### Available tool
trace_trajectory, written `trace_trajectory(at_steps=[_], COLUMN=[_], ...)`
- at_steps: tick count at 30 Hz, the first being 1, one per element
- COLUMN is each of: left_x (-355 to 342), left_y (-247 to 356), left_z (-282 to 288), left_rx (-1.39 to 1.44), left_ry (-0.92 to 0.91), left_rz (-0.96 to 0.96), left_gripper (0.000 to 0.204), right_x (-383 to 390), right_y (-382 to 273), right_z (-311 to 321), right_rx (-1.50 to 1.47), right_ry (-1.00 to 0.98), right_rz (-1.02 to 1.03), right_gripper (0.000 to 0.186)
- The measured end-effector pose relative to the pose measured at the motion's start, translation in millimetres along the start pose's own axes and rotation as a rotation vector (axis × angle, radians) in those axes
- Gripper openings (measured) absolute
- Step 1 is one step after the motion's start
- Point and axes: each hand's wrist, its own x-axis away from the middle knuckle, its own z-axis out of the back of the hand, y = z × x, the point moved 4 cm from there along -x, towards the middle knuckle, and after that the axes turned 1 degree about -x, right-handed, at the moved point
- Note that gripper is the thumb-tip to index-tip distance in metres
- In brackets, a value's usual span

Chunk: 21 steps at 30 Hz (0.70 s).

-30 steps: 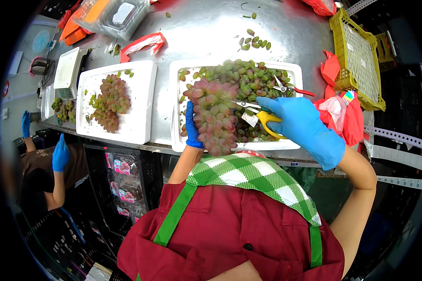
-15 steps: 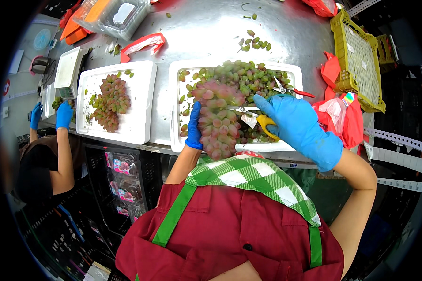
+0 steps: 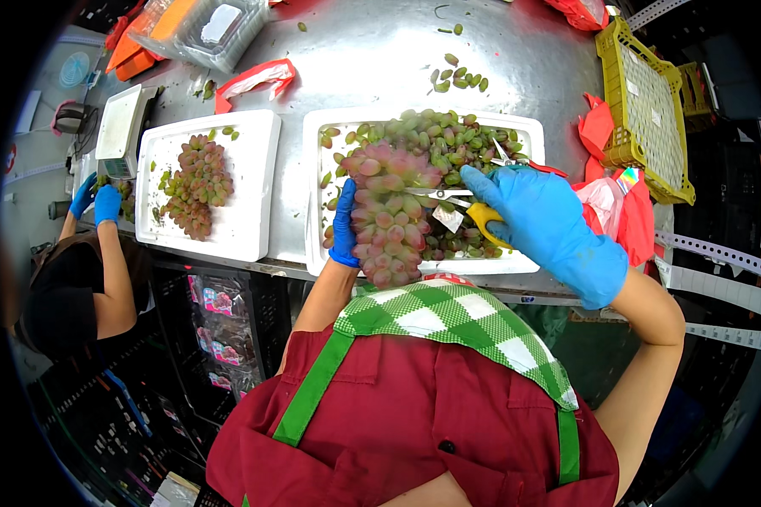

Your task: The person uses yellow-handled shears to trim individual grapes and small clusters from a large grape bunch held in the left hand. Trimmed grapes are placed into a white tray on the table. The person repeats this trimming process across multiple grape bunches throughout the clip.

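Observation:
A large bunch of pinkish-green grapes (image 3: pixel 389 224) is held up over a white foam tray (image 3: pixel 313 190) by my left hand (image 3: pixel 343 232), which is closed at its left side. Most of those gloved fingers are hidden behind the fruit. My right hand (image 3: pixel 558 224), in a blue glove, grips yellow-handled scissors (image 3: pixel 485 221) by the loops. The blades point left and touch or overlap the bunch's right edge. Many loose green and reddish grapes (image 3: pixel 461 139) fill the tray beneath. Red-handled snips (image 3: pixel 548 169) lie at its right side, partly behind my right hand.
Left of my tray, another white tray (image 3: pixel 249 186) holds a grape bunch (image 3: pixel 199 186). Farther left, a co-worker's gloved hands (image 3: pixel 107 205) are beside a scale (image 3: pixel 118 127). A yellow crate (image 3: pixel 647 101) and red wrapping (image 3: pixel 630 220) are at the right. Clear plastic boxes (image 3: pixel 228 38) stand at the back left.
My left hand and the bunch have shifted slightly left. The scissors stay at the bunch's right edge, with my right hand slightly lower. The co-worker's hands have moved a little.

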Motion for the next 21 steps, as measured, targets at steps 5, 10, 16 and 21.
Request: trace_trajectory(at_steps=[5,10,16,21], left_x=[4.1,6.1,5.5,0.1], left_y=[-1.7,-4.2,-6.1,-10.7], left_z=[-0.5,1.7,12.9,17.4], left_rx=[0.118,0.114,0.055,0.227], left_ry=[-0.084,-0.087,0.025,0.053], left_rz=[0.049,0.086,0.038,0.08], left_gripper=[0.058,0.057,0.056,0.057], right_x=[-9.6,-10.5,-2.6,-2.9], right_y=[-4.5,-6.7,-9.9,-12.7], right_z=[18.7,26.5,6.9,5.2], right_rx=[0.032,0.053,0.369,0.338], right_ry=[0.05,0.028,0.245,0.318], right_rz=[0.029,0.11,0.261,0.28], right_gripper=[0.032,0.038,0.058,0.057])
